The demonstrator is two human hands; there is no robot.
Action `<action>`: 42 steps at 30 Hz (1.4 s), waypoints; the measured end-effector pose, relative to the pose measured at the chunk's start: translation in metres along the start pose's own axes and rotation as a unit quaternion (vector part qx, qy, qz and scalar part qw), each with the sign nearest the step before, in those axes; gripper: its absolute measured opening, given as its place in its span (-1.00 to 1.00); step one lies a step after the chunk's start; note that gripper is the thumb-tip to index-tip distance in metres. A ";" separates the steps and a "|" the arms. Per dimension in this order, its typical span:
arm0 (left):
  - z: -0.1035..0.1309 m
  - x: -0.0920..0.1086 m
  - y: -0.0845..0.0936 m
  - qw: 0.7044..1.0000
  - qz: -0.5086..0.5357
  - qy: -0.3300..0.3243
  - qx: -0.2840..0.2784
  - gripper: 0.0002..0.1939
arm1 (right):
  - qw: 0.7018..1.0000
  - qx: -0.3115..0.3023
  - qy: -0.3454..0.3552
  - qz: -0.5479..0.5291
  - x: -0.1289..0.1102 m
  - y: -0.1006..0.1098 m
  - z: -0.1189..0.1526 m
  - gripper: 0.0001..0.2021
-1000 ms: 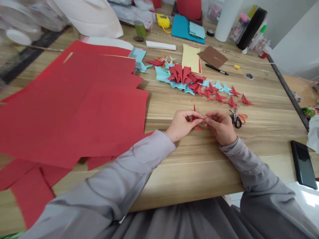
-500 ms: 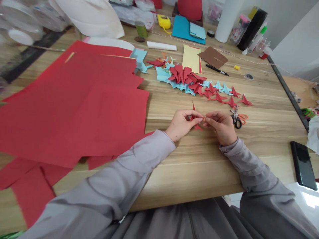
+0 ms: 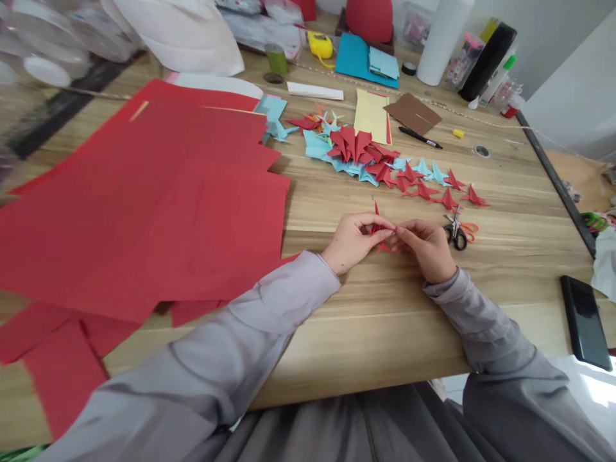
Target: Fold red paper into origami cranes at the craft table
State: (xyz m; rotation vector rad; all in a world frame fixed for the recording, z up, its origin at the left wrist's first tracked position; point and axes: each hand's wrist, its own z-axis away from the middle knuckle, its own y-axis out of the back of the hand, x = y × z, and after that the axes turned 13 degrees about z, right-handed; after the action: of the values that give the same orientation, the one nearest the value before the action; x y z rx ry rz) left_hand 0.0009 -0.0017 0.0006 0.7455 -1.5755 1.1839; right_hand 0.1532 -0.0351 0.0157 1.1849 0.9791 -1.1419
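Observation:
Both hands meet over the wooden table around a small red origami crane (image 3: pixel 376 210), largely hidden by the fingers. My left hand (image 3: pixel 353 240) is closed in a pinch on the crane. With thumb and forefinger together, my right hand (image 3: pixel 426 244) pinches a tip of the same red paper beside the left fingertips. Beyond the hands lies a heap of folded red cranes (image 3: pixel 353 146) and light blue cranes (image 3: pixel 356 170), with a row of small red cranes (image 3: pixel 448 199) trailing to the right. Black-handled scissors (image 3: pixel 456 234) and orange-handled scissors (image 3: pixel 470 230) rest right of my right hand.
Large red paper sheets (image 3: pixel 144 212) cover the table's left side. A yellow paper stack (image 3: pixel 370 115), brown paper (image 3: pixel 414 112), a black pen (image 3: pixel 419 138) and a yellow tape measure (image 3: pixel 320 45) lie farther back. A phone (image 3: pixel 584 321) sits at the right edge.
The view has shifted slightly. My right fingertips have closed in on the left ones at the crane's tip; the left hand's pinch looks unchanged.

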 end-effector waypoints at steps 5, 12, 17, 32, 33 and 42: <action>0.000 -0.001 0.001 1.000 -0.004 -0.001 0.004 -0.88 | 1.000 0.004 0.015 0.012 0.000 0.001 0.001 -0.73; -0.001 -0.003 0.002 1.000 -0.007 -0.017 0.000 -0.90 | 0.999 0.016 0.027 0.030 0.002 -0.001 0.000 -0.73; -0.001 -0.002 0.000 0.999 -0.028 -0.039 -0.004 -0.93 | 0.996 0.041 0.056 0.060 0.005 -0.002 0.000 -0.76; 0.004 -0.006 -0.005 0.996 -0.064 -0.057 0.015 -0.91 | 0.915 0.148 0.160 0.340 0.002 -0.005 0.008 -0.91; 0.004 -0.006 -0.005 0.996 -0.065 -0.055 0.018 -0.91 | 0.918 0.142 0.156 0.335 0.002 -0.005 0.009 -0.90; 0.002 0.002 0.001 0.994 0.101 0.036 -0.003 -0.85 | 0.967 0.086 0.126 0.205 0.003 0.009 0.003 -0.85</action>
State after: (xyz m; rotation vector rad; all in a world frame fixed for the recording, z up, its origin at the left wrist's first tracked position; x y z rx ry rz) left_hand -0.0013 -0.0032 0.0022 0.5426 -1.6228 1.3373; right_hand 0.1623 -0.0382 0.0143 1.6157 0.7811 -0.7680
